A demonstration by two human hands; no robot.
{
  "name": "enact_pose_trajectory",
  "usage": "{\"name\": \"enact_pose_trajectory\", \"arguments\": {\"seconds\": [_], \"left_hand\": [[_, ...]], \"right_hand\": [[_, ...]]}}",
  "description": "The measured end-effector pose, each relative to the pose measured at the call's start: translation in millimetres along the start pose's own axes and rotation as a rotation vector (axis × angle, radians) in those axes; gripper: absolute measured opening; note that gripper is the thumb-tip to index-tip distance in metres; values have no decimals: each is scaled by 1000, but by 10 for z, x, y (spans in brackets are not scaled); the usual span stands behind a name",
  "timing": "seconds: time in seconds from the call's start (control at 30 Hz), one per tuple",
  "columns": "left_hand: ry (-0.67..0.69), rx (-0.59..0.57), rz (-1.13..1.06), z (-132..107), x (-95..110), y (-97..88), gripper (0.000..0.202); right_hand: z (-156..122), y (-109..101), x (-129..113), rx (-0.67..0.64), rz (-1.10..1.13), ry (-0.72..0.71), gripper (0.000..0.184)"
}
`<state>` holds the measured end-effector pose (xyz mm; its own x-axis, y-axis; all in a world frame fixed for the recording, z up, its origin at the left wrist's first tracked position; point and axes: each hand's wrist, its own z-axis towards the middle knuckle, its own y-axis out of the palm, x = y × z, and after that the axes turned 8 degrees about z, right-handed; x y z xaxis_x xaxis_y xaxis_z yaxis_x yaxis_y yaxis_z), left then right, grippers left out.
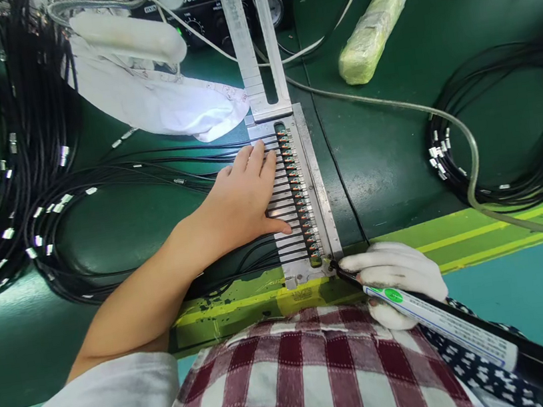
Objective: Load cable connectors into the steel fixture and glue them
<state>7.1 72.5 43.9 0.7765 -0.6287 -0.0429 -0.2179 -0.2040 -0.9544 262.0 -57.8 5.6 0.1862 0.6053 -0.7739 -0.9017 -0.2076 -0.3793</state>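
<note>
My bare left hand (pixel 248 197) lies flat with fingers spread over a metal fixture (pixel 318 183), pressing on the black cables (pixel 289 241) laid side by side in its slots. The cable ends, with small metal connectors (pixel 309 215) and orange-and-green wires, line up along the fixture's long opening. In a white glove, my right hand (pixel 397 273) is wrapped round a black electric screwdriver (pixel 444 320) with a white label and green sticker. Its tip touches or nearly touches the fixture's near right corner; the exact contact is too small to tell.
Coiled black cables (pixel 51 214) lie on the left, another coil (pixel 497 192) on the right. A lit white cloth (pixel 151 106), a metal frame (pixel 243 46), a black control box (pixel 205 21) and a wrapped block (pixel 369 35) stand behind. A grey hose (pixel 389 103) crosses the green table.
</note>
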Motion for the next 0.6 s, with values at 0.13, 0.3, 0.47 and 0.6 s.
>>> {"name": "enact_pose_trajectory", "arguments": {"seconds": [0.13,0.3,0.47,0.6], "left_hand": [[-3,-1,1,-1,3,-5,113],[-13,-23,4,2,19,-27,114],[-19,-21,7,1,32,-45,112],[-18,-23,8,2,27,-45,112]], "right_hand": [[45,-9,-20,-2,4,-3,15],[81,-13,-32,-2,-14,-2,14],[80,-8,-27,7,-26,7,14],[83,-12,-26,-2,-25,6,13]]}}
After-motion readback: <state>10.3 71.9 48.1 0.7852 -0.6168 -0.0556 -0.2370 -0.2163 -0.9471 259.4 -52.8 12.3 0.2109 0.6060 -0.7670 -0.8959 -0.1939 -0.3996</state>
